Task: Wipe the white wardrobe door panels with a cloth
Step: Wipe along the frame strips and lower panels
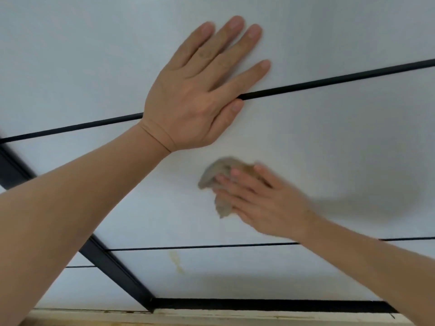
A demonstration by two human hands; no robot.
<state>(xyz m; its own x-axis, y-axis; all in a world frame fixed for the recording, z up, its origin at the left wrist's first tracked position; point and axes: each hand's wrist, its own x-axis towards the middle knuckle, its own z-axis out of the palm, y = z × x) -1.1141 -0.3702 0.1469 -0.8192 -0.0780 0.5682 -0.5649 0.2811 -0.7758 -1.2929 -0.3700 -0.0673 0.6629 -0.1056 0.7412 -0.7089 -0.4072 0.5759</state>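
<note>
White wardrobe door panels (pixel 329 142), split by black strips (pixel 329 82), fill the view. The left hand (pixel 197 90) lies flat, fingers spread. The right hand (pixel 261 198) presses a beige cloth (pixel 217 175) with straight fingers below it.

I see two bare forearms on my feed, no sleeves, watch or rings on either. My left hand (pixel 197 90) shows short trimmed nails and creases at the wrist. My right hand (pixel 263 201) is blurred, its nails barely discernible.
</note>
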